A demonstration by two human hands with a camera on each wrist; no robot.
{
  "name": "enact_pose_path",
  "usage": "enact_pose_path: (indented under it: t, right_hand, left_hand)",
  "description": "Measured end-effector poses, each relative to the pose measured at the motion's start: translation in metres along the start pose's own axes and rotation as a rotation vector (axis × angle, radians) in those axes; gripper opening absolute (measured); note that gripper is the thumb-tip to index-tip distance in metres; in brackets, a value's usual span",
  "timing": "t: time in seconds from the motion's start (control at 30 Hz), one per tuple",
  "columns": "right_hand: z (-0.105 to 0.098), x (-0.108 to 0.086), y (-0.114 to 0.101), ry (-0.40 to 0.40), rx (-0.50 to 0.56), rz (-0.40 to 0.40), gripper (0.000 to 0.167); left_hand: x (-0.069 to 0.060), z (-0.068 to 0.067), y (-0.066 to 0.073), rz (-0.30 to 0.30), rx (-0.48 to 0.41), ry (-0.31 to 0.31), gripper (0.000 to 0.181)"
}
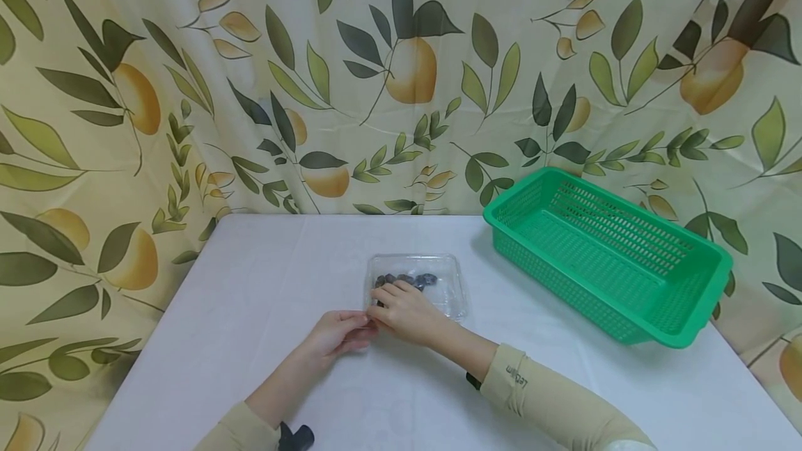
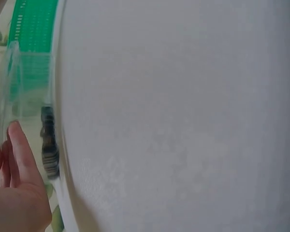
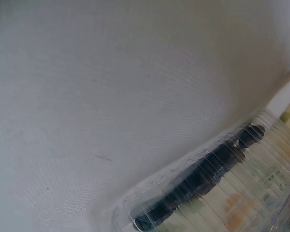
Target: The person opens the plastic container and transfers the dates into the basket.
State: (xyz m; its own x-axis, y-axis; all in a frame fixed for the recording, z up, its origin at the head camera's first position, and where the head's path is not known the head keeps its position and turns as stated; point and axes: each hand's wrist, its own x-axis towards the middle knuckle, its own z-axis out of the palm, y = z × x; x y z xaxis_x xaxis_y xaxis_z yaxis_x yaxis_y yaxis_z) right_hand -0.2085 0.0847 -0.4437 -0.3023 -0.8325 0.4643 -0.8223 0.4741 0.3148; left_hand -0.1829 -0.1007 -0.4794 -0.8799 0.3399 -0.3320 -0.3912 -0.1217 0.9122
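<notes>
A clear plastic box (image 1: pixel 452 289) lies on the white table with several dark, rounded pieces (image 1: pixel 426 279) inside. The right hand (image 1: pixel 407 313) is over the box's near left part, its fingers bent at the edge; whether they pinch anything is hidden. At the near left corner, the left hand (image 1: pixel 335 336) touches the box beside the right fingertips. The left wrist view shows the left hand (image 2: pixel 21 193) with its fingers extended along the clear wall, near the dark pieces (image 2: pixel 49 145). In the right wrist view the ribbed box (image 3: pixel 251 183) holds the dark pieces (image 3: pixel 198 176); the right hand is barely visible.
A green perforated basket (image 1: pixel 601 256) stands at the back right of the white-covered table (image 1: pixel 263 263). Behind the table hangs a curtain (image 1: pixel 250 89) printed with leaves and fruit. Both forearms reach in from the near side in light sleeves (image 1: pixel 557 402).
</notes>
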Motion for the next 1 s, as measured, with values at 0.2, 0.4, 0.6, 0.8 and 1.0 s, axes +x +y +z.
enact_pose_path:
  t: [0.2, 0.4, 0.6, 0.8, 1.0]
  right_hand:
    - [-0.0004, 0.0013, -0.0002, 0.013, -0.030, -0.003, 0.009]
    - [0.0015, 0.0013, -0.0010, 0.042, -0.047, 0.003, 0.008]
    - [0.0026, 0.0015, -0.0028, 0.069, -0.071, 0.008, 0.009]
    - [0.0027, 0.0016, -0.0033, 0.081, -0.085, 0.021, 0.011]
    - [0.0012, 0.0022, -0.0016, 0.069, -0.076, 0.030, 0.010]
  left_hand:
    - [-0.0009, 0.0063, -0.0009, 0.053, 0.022, 0.057, 0.032]
    - [-0.0002, 0.0084, -0.0025, 0.074, 0.039, 0.077, 0.033]
    - [0.0007, 0.0104, -0.0027, 0.081, 0.038, 0.086, 0.032]
    - [0.0015, 0.0110, -0.0026, 0.093, 0.044, 0.086, 0.032]
    - [0.0007, 0.0107, -0.0015, 0.090, 0.054, 0.081, 0.033]
